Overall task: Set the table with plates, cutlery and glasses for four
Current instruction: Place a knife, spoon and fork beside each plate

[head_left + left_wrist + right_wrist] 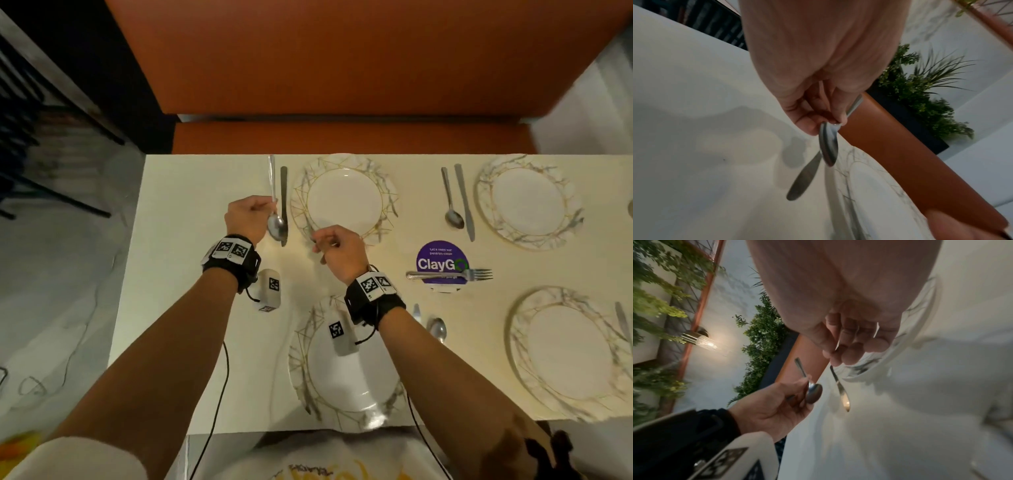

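My left hand (255, 212) pinches a steel spoon (276, 224) by its neck, bowl toward me, handle pointing away, just above the table (191, 205). In the left wrist view the spoon (829, 146) hangs over a table knife (805, 177). That knife (283, 205) lies flat left of the far left plate (344, 198). My right hand (334, 245) hovers over that plate's near rim, its fingers (851, 350) loosely curled and holding nothing. The right wrist view shows the spoon (813, 393) and the knife (841, 391) side by side.
Three more marbled plates stand at the far right (529, 202), near left (346, 370) and near right (575, 353). Beside the far right plate lie a spoon (452, 202) and a knife (464, 202). A fork (448, 274) rests on a purple sticker. An orange bench (342, 68) runs behind the table.
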{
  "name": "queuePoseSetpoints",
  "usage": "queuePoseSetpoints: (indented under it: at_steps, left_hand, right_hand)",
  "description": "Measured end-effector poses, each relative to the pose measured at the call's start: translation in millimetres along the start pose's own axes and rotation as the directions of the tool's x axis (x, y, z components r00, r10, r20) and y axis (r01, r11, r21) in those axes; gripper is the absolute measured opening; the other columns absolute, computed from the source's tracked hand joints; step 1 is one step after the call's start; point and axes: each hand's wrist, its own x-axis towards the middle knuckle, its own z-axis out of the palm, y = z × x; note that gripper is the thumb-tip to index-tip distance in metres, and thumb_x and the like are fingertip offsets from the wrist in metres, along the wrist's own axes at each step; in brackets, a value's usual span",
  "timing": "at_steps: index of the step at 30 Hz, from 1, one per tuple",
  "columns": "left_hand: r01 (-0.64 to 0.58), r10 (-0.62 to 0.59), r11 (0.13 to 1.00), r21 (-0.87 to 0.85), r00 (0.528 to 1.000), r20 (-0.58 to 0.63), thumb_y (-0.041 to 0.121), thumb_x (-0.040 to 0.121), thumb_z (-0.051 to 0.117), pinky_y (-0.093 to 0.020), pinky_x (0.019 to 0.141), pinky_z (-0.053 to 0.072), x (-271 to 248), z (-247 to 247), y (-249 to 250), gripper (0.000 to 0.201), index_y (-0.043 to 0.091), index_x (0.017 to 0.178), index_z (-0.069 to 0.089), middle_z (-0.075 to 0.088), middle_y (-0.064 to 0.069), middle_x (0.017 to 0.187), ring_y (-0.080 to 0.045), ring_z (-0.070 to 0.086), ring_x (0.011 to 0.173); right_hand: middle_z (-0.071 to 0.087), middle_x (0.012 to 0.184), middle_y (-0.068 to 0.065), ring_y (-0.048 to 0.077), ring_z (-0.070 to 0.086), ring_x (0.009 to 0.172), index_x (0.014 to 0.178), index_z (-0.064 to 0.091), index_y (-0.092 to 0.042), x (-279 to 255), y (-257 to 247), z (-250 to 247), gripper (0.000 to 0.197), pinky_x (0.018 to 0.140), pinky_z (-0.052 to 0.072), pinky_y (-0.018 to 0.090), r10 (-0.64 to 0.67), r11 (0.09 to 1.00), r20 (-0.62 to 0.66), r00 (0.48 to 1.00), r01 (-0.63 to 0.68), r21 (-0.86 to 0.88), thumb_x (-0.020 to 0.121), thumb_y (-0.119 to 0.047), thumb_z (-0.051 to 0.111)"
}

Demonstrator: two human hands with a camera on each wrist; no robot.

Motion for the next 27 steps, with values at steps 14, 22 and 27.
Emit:
queuePoseSetpoints:
  at_steps: [14, 22, 27]
  left_hand:
    - [0.094, -0.076, 0.947, 0.306, 0.995, -0.07, 0.019, 0.092, 0.074, -0.022, 0.075, 0.048, 40, 9, -15, 0.017, 0.011, 0.106, 0.082, 0.079, -0.008, 0.106, -0.022, 0.072, 0.096]
    - [0.104, -0.08, 0.94, 0.326, 0.993, -0.086, 0.02, 0.092, 0.077, -0.024, 0.075, 0.049, 40, 15, -14, 0.019, 0.007, 0.105, 0.081, 0.079, -0.011, 0.106, -0.027, 0.073, 0.1]
    - [0.108, -0.084, 0.948, 0.301, 0.992, -0.093, 0.018, 0.09, 0.078, -0.025, 0.077, 0.051, 38, 14, -12, 0.017, 0.007, 0.102, 0.082, 0.079, -0.01, 0.104, -0.027, 0.073, 0.099]
  right_hand:
    - [0.072, 0.076, 0.0, 0.016, 0.063, 0.068, 0.099, 0.073, -0.012, 12, 18, -30, 0.024, 0.061, 0.053, 0.028, 0.088, 0.996, -0.095, 0.992, -0.088, 0.01, 0.095, 0.0, 0.053]
    - [0.072, 0.08, 0.004, 0.015, 0.062, 0.066, 0.1, 0.073, -0.011, 9, 19, -33, 0.024, 0.059, 0.051, 0.023, 0.092, 0.996, -0.102, 0.991, -0.091, 0.021, 0.095, 0.001, 0.052]
    - [0.072, 0.077, 0.0, 0.016, 0.063, 0.065, 0.096, 0.073, -0.016, 10, 23, -39, 0.025, 0.061, 0.051, 0.025, 0.086, 0.996, -0.118, 0.989, -0.084, 0.017, 0.094, -0.001, 0.053]
